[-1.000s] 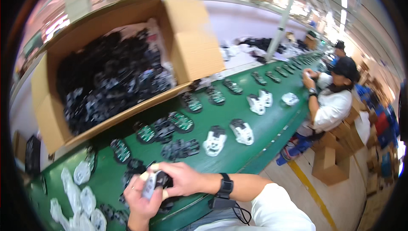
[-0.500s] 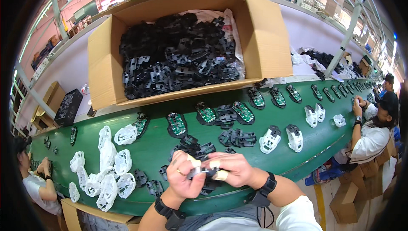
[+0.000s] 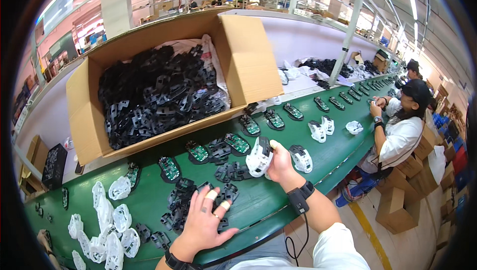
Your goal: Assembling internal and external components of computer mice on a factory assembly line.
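In my right hand is a white mouse shell with a dark strip on it, held a little above the green belt. My fingers wrap round its right side. Just right of it, another white mouse shell with a black top piece rests on the belt. My left hand is open, fingers spread, above a loose heap of black plastic parts. Whether its fingertips touch the parts cannot be made out. Tape wraps some of its fingers.
Bare white shells lie in a pile at the left. A row of green circuit boards on black bases runs along the belt. Behind stands a large cardboard box of black parts. At the right, a co-worker sits by the belt.
My hands, together at a small black part before, have come apart. The right one has taken up a white mouse shell from the belt; the left has opened. The view has swung right.
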